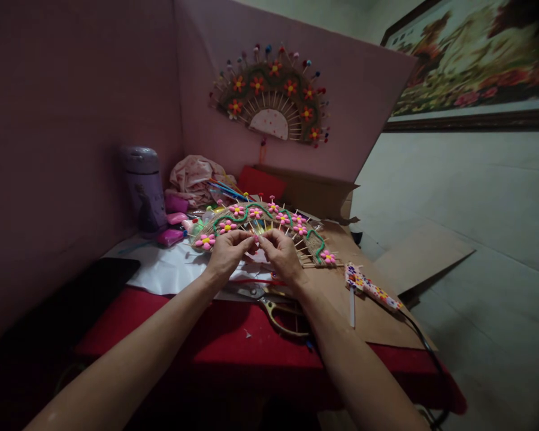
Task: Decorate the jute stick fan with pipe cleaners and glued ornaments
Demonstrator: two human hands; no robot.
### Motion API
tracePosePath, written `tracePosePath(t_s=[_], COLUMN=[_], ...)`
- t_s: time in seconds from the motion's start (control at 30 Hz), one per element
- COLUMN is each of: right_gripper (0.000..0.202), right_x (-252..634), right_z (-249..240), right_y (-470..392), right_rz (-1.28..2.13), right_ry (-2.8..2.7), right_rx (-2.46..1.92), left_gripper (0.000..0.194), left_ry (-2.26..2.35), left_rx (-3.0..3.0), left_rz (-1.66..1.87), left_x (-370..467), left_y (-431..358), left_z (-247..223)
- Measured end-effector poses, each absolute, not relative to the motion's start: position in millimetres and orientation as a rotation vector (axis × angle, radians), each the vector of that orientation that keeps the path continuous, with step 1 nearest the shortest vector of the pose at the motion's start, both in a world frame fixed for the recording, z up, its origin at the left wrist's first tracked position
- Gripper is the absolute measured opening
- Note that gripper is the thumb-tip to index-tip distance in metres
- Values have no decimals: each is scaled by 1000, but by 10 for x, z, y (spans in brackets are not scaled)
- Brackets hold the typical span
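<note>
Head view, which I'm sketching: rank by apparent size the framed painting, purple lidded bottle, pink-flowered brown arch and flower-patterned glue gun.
1. Framed painting
2. Pink-flowered brown arch
3. Purple lidded bottle
4. Flower-patterned glue gun

Glossy plastic-looking purple bottle (pixel 144 191); matt brown cardboard sheet (pixel 372 311); soft red tablecloth (pixel 170 335); smooth metal scissors (pixel 273 314); crumpled pink cloth (pixel 195 176).
</note>
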State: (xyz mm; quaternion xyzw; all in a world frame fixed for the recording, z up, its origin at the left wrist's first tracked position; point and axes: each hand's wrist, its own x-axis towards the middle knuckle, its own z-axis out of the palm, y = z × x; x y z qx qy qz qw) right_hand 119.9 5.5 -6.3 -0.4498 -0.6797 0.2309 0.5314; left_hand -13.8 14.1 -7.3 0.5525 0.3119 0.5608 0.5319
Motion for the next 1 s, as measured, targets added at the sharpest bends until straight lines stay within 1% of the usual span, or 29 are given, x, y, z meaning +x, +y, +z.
tracePosePath(t_s=[0.2,0.33,0.43,0.53,0.7,1.0], right_gripper=[18,10,15,16,15,13], right_x=[1206,1217,1234,1241,1236,1319], right_z=[-75,-94,-118,-144,-146,-75], right_y=[66,63,62,60,51,91], right_rz=[507,270,102,16,-23,102], right_ry=[-1675,-1792,-1919,-1950,-1910,-1994], right_rx=[-1047,-1044,-1003,-1022,-1054,-1018], left_gripper=[31,23,17,19,23,16], left_ry=[756,877,968,1044,992,1003], left_rx=[1348,1544,1668,1683,1720,1965], left_rz=[1297,1349,1376,1401,1324,1256], left_x=[-155,-166,-172,-172,-177,-234], left_y=[152,215,250,250,227,236], left_z=[-49,-129,-191,-198,-150,-129])
